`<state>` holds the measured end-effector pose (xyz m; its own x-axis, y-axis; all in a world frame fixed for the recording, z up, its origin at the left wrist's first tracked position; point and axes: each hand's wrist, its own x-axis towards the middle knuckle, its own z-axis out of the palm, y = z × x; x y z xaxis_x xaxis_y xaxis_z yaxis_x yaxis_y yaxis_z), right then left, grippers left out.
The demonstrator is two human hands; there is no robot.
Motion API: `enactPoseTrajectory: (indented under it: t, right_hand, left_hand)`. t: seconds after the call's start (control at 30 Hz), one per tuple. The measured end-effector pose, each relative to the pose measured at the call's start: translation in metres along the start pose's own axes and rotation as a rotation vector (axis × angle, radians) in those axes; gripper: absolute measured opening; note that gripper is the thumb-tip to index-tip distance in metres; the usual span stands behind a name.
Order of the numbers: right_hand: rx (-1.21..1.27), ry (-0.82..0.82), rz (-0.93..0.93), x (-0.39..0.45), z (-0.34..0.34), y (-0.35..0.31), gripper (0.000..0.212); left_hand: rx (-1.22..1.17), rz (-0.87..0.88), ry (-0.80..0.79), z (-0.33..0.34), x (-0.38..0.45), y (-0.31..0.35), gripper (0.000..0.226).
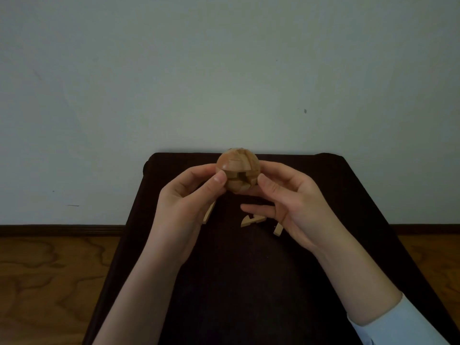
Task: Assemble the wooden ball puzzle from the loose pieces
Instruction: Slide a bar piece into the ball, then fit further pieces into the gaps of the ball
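Puzzle: the round, partly built wooden ball puzzle (238,172) is held above the far end of the dark surface (249,282), an open gap on its near face.
Left hand (185,197): thumb and fingers pinch the ball's left side.
Right hand (290,197): fingers curl round its right side.
Loose pieces: a pale wooden curved piece (251,219) lies beneath the hands, a small wooden stick (278,229) just right of it, and a flat wooden piece (208,213) left, partly hidden.

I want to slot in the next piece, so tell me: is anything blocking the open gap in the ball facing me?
Nothing visible blocks it. The gap in the wooden ball faces the camera between the left hand's thumb and the right hand's thumb, which grip its sides. Loose pieces lie on the dark table below.
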<state>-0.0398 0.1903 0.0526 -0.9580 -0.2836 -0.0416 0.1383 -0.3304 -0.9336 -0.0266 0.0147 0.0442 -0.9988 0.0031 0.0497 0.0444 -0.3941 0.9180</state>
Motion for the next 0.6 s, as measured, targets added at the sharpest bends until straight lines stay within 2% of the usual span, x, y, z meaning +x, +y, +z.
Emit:
enactPoseTrajectory:
  t: [0.17,0.43,0.53,0.6]
  right_hand:
    - [-0.06,-0.009,-0.021,0.002,-0.003,-0.003,0.034]
    - [-0.26,0.032,-0.053,0.005,-0.01,0.0,0.03]
    - [-0.454,0.146,-0.07,0.005,-0.022,0.002,0.031]
    - [-0.718,0.237,-0.067,0.006,-0.033,0.008,0.031]
  left_hand:
    - [0.07,0.04,0.005,0.001,0.0,-0.001,0.031]
    - [0.042,0.092,0.018,-0.001,0.002,-0.004,0.024]
    - [0.045,0.114,0.036,-0.003,0.003,-0.004,0.022]
    - [0.036,0.118,0.058,-0.003,0.003,-0.003,0.024]
